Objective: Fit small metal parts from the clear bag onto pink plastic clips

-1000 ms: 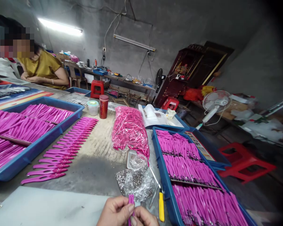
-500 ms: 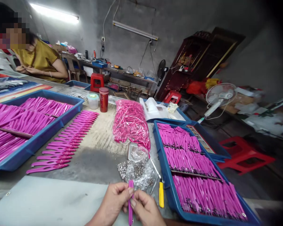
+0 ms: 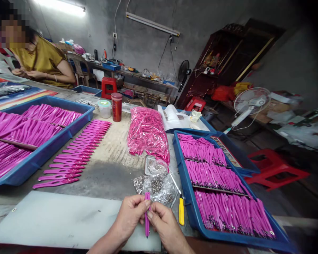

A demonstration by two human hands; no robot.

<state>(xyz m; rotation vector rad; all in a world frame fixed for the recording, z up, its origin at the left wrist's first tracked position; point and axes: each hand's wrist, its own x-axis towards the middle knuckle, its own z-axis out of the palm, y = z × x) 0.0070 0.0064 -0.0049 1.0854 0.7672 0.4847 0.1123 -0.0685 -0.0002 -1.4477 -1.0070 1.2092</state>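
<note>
My left hand (image 3: 130,214) pinches a slim magenta two-armed piece (image 3: 147,229) from the left, thumb pressed near its upper part. From the right, the fingers of my right hand (image 3: 164,222) close on the same piece, just below my left thumb. It stands roughly upright between my hands, over a pale mat (image 3: 69,220). Just beyond my fingers lie clear plastic bags of small metal parts (image 3: 159,187). A yellow-handled tool (image 3: 181,211) rests right of my right hand. Similar magenta pieces with darker pink ends form a slanting row (image 3: 71,158) on the table.
Blue trays packed with magenta pieces stand left (image 3: 42,158) and right (image 3: 212,234). A bag of pink parts (image 3: 148,130) sits mid-table, near a red cup (image 3: 117,109) and a lidded tub (image 3: 104,110). A person in a yellow top (image 3: 46,60) sits far left.
The camera view has shifted slightly, and my hands with the magenta piece appear a little higher in the picture. Both hands keep their hold on it.
</note>
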